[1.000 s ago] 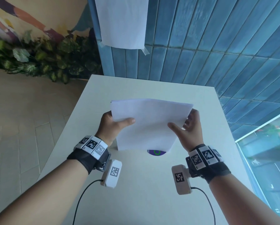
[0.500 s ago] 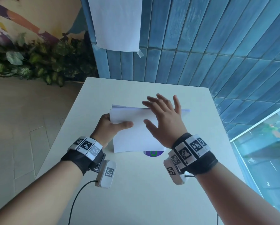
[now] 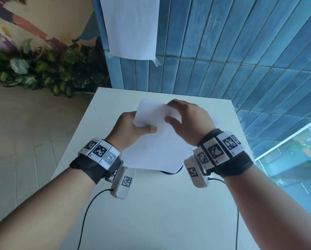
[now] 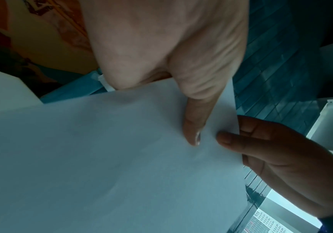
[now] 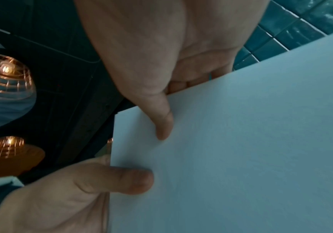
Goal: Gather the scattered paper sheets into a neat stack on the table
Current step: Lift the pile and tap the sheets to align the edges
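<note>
A stack of white paper sheets [image 3: 156, 150] is held just above the white table [image 3: 160, 213], turned at an angle. My left hand [image 3: 142, 128] grips its far left corner with the thumb on top and the fingers underneath. My right hand [image 3: 176, 112] reaches over the far edge and pinches the same end, close to the left thumb. In the left wrist view the left thumb [image 4: 193, 126] presses on the paper [image 4: 101, 157]. In the right wrist view the right thumb [image 5: 161, 123] lies on the sheet [image 5: 241, 141]. The sheets' lower side is hidden.
A blue-purple round mark [image 3: 171, 172] on the table peeks out under the stack's near edge. One white sheet [image 3: 131, 27] is taped to the blue tiled wall beyond the table. Leafy plants [image 3: 43, 73] line the floor at left; glass [image 3: 295, 168] runs along the right.
My right hand left the stack's right edge, swept over the top and now pinches the far end beside the left thumb. The stack has turned and its near end has dropped.
</note>
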The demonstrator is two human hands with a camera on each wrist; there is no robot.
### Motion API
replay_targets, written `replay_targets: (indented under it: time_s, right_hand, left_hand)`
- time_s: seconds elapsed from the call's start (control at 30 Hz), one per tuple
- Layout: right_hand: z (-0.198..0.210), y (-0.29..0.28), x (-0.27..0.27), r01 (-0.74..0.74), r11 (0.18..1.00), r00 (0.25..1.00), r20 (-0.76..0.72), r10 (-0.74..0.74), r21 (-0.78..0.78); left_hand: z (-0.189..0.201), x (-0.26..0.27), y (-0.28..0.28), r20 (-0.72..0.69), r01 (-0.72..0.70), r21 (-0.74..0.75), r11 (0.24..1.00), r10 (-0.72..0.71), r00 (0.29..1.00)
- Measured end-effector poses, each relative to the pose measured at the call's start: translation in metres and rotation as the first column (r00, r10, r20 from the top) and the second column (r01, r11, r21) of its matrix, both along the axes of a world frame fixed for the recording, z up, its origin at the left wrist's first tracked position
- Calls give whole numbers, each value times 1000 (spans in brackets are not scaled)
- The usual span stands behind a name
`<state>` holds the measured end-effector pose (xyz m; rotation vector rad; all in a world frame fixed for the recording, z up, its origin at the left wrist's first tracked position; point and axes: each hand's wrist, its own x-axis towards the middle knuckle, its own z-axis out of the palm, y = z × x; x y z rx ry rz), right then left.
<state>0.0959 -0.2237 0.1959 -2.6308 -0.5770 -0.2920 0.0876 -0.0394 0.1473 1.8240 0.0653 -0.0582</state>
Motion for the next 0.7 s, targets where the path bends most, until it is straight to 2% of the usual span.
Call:
replay_targets:
  time_s: [0.17,0.27,0.43,0.47,0.53,0.63,0.7]
  right_hand:
    - [4,-6,-4,39,991,999,-26,-36,125]
    - [6,-18,-4,95,958,995,-60,-82,271]
    - [8,-47,2,146,875,988,-107,-108,462]
    - [5,-54,4,148,863,988,-106,-110,483]
    - [-5,-65,6,156,826,986,-127,-103,541]
    - [-34,-75,5,197,664,970,-241,-26,721]
    - [-62,-76,4,244,582,957,-291,-13,776]
  left_hand:
    - [13,1,8,77,24,50,998,-28,997]
    - [1,-1,29,30,50,135,990,-54,998]
    - [-32,-8,69,-49,7,195,981,3,999]
    - [-37,-9,74,-57,-26,163,986,36,998]
    - [-42,-10,79,-69,-110,-4,994,109,992]
    - [-44,-11,71,-9,-189,-251,949,193,981]
    - [-42,-10,55,64,-216,-279,936,243,968]
